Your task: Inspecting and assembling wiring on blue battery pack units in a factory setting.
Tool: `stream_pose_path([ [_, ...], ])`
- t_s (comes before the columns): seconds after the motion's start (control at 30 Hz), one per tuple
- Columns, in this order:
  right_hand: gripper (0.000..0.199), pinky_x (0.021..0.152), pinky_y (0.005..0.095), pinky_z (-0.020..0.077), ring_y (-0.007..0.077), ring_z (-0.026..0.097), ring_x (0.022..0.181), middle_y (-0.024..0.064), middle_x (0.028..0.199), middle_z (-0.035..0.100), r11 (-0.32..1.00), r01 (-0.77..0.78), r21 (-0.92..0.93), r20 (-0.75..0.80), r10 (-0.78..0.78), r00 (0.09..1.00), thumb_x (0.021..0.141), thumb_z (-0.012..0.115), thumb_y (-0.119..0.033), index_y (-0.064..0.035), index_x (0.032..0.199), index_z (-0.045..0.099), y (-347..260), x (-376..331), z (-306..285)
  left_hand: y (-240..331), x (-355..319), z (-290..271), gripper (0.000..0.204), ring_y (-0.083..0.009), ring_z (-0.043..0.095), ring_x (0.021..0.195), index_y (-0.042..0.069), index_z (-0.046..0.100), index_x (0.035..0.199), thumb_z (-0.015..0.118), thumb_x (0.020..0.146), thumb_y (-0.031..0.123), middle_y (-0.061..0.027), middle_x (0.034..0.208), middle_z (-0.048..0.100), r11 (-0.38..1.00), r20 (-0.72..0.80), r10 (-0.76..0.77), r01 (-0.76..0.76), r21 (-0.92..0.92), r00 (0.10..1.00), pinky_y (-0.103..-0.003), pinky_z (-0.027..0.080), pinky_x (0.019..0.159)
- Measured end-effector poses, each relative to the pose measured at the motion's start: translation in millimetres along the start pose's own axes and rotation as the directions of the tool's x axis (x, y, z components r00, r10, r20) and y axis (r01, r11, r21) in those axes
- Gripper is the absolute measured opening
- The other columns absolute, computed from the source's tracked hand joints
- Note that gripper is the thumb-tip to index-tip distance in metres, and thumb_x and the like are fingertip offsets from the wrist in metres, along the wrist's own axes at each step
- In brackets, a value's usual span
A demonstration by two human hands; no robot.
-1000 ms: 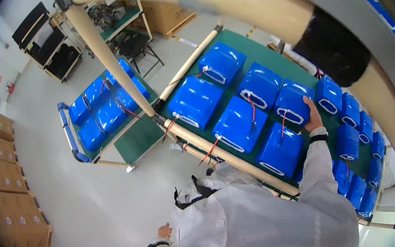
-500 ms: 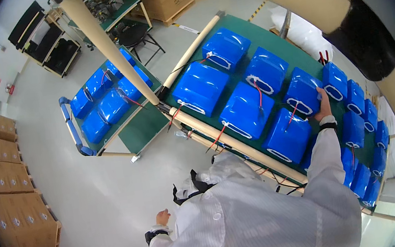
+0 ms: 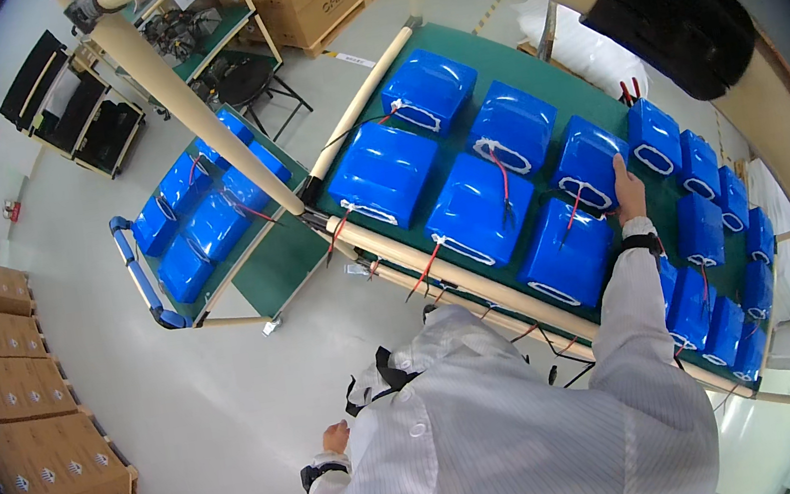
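Note:
My right hand (image 3: 629, 192) reaches out over the table, its straight fingers lying along the right side of a blue-wrapped battery pack (image 3: 589, 159). This pack has a white-edged end and a red lead. Whether the thumb is behind the pack's front corner is hard to see. Just in front sits another blue pack (image 3: 566, 253), and to the right is one more (image 3: 653, 138). Down by my body, away from the table, my left hand (image 3: 337, 438) hangs with its fingers curled in and nothing visible in them.
Several more blue packs stand in rows on the green-topped table (image 3: 447, 41). Red and black leads hang over its near rail (image 3: 461, 283). A smaller cart (image 3: 281, 263) with blue packs is at the left. Stacked cartons (image 3: 30, 450) line the far left. A beige post (image 3: 193, 103) rises at the table's corner.
The view has shifted slightly, so the table and packs sit a little further left and higher. My right hand stays against the same pack; my left hand still hangs low.

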State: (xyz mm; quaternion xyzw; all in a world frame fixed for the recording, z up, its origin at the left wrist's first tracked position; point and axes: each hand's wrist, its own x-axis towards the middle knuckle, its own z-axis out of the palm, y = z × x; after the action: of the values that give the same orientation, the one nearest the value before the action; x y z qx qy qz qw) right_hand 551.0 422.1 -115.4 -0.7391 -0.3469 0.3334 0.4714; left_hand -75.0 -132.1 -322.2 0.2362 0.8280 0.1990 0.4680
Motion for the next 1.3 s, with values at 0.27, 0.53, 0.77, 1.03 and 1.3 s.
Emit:
stream_pose_path([
  [0.27, 0.05, 0.079, 0.038, 0.054, 0.026, 0.069, 0.089, 0.0162, 0.104, 0.072, 0.753, 0.295, -0.588, -0.098, -0.429, 0.898, 0.093, 0.071, -0.045, 0.0017, 0.111, 0.07, -12.7, -13.0, -16.7, -81.9, 31.2, 28.0, 0.053, -0.035, 0.071, 0.097, -0.004, 0.074, 0.105, 0.059, 0.091, 0.044, -0.0229, 0.097, 0.075, 0.984, -0.006, -0.1, 0.1, 0.146, 0.995, -0.042, 0.052, 0.088],
  [0.53, 0.028, 0.082, 0.0478, 0.0525, 0.0383, 0.064, 0.092, 0.0171, 0.097, 0.071, 0.354, 0.78, -0.517, 0.535, -0.577, 0.617, 0.099, 0.058, -0.032, -0.0104, 0.106, 0.074, -95.9, -135.6, 27.4, -40.9, 7.6, 12.4, 0.05, -0.0361, 0.071, 0.096, -0.003, 0.076, 0.101, 0.06, 0.091, 0.044, -0.0228, 0.094, 0.075, 0.956, -0.028, 0.032, -0.022, 0.293, 0.999, -0.043, 0.053, 0.087],
  [0.77, 0.061, 0.082, 0.0529, 0.0542, 0.0397, 0.069, 0.1, 0.0205, 0.102, 0.073, 0.268, 0.633, -0.726, 0.542, -0.344, 0.767, 0.097, 0.044, -0.063, -0.0115, 0.1, 0.076, -91.9, -150.6, 65.1, -33.1, 3.8, 10.2, 0.048, -0.0361, 0.071, 0.091, -0.002, 0.075, 0.094, 0.058, 0.093, 0.042, -0.0218, 0.091, 0.075, 0.998, -0.019, -0.014, 0.015, 0.063, 1.0, -0.044, 0.052, 0.087],
  [1.03, 0.051, 0.075, 0.0489, 0.054, 0.0402, 0.07, 0.085, 0.0164, 0.088, 0.074, 0.509, 0.44, -0.739, 0.321, -0.308, 0.896, 0.091, 0.059, -0.056, -0.0069, 0.083, 0.072, -83.9, -134.6, 69.4, -64.9, -4.4, 31.6, 0.056, -0.0395, 0.066, 0.114, -0.004, 0.071, 0.112, 0.056, 0.095, 0.048, -0.0272, 0.109, 0.072, 0.984, -0.042, -0.109, 0.114, 0.137, 0.993, -0.044, 0.05, 0.095],
  [1.3, 0.041, 0.072, 0.0367, 0.0539, 0.022, 0.071, 0.079, 0.0078, 0.098, 0.078, 0.856, 0.449, -0.255, 0.323, -0.362, 0.874, 0.09, 0.071, -0.039, -0.0001, 0.102, 0.077, -46.5, -110.1, 65.1, -101.4, 32.7, 30.9, 0.048, -0.0387, 0.069, 0.104, -0.004, 0.073, 0.102, 0.058, 0.094, 0.041, -0.0251, 0.101, 0.074, 0.954, 0.061, 0.005, -0.023, 0.3, 0.998, -0.044, 0.052, 0.09],
])
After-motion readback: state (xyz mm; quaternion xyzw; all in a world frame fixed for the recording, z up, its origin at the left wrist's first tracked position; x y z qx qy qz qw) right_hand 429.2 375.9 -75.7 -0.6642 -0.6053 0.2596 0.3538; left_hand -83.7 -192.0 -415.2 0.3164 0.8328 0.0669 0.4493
